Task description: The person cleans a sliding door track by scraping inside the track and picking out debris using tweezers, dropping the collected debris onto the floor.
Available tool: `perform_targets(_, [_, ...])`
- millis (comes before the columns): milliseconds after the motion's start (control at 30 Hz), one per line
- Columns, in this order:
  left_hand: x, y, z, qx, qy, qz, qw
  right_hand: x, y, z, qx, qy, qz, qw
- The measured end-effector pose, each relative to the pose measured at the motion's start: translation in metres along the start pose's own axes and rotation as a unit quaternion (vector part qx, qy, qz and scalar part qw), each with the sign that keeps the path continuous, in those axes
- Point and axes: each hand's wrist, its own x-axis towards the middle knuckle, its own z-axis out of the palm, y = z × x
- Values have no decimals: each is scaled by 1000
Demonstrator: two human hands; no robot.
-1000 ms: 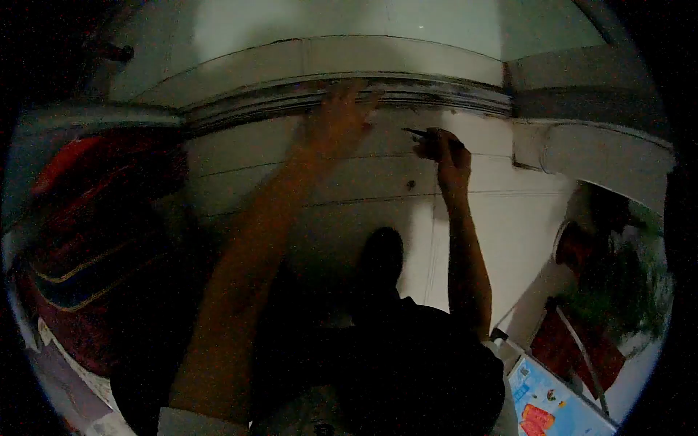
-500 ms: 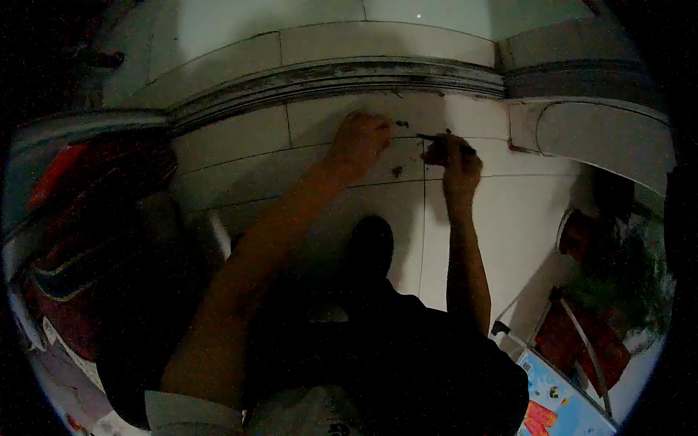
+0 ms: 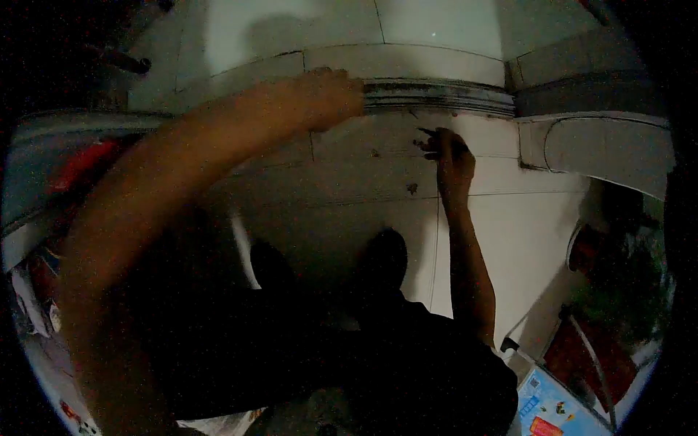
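Observation:
The picture is dark. My left hand (image 3: 331,98) is over the dark grooved floor track (image 3: 443,97), with its fingers curled; what it may hold is hidden. My right hand (image 3: 452,160) is closed around a small dark object (image 3: 430,133) whose thin tip points left; its exact kind is too dark to tell. Small dark bits (image 3: 412,189) lie on the light tiled floor (image 3: 502,225), left of and below my right hand.
Two dark shoes (image 3: 384,258) stand on the tiles below my hands. At the lower right are a blue printed box (image 3: 552,410), a dark red object (image 3: 592,363) and something green (image 3: 618,305). Red cloth (image 3: 83,166) shows at the left. A pale ledge (image 3: 603,149) is at the right.
My left hand has moved from near the dark bits up and left to the track, and its forearm has swung left. My right hand stays in nearly the same place, still holding the dark object.

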Motion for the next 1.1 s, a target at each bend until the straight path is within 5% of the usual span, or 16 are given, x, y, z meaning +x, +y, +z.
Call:
perform_targets(33, [-2,-7,-6,-5,-43,-22,999,-2,-1,6,11,0,3,1000])
perform_targets(133, [-7,-54,8,-41,104,2,994,6,-15,33,33,-4,52,998])
perform_targets(500, [7,-48,95,-157,145,-27,977,-58,-7,-19,77,89,99,988])
perform_targets(633, [25,-78,99,-73,-50,-52,995,-56,-1,-2,73,82,127,986])
perform_targets(733, [32,-87,134,-75,197,38,977,-29,-2,18,41,44,115,991])
perform_targets(833, [32,-72,114,-164,222,-28,961,12,-16,26,-63,41,73,994])
perform_targets(933, [25,-73,64,-351,196,61,914,33,-42,18,-97,42,37,994])
perform_targets(1100, [24,-99,62,-508,196,37,838,33,-74,4,-67,61,184,979])
